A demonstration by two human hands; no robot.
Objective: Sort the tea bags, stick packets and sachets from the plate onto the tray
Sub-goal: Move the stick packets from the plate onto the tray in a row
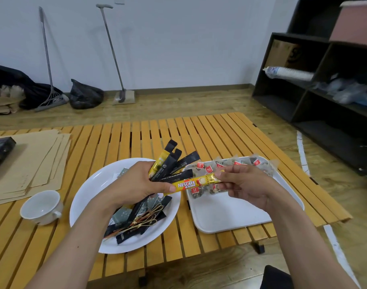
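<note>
My left hand (134, 182) grips a fanned bunch of stick packets (172, 161), mostly black with a yellow one, above the white plate (88, 184). My right hand (245, 184) pinches one end of a yellow Nescafe stick packet (194, 183); its other end lies under my left thumb. More black stick packets (136, 217), grey sachets and looped bamboo picks (146, 221) lie on the plate. Several tea bags (226, 165) with red tags lie at the far end of the white tray (226, 215) to the right of the plate.
A white cup (41, 206) stands left of the plate. Brown paper sheets (32, 163) and a black box (0, 153) lie at the table's left. The slatted wooden table (199, 134) ends just right of the tray. A dark shelf unit (316, 97) stands to the right.
</note>
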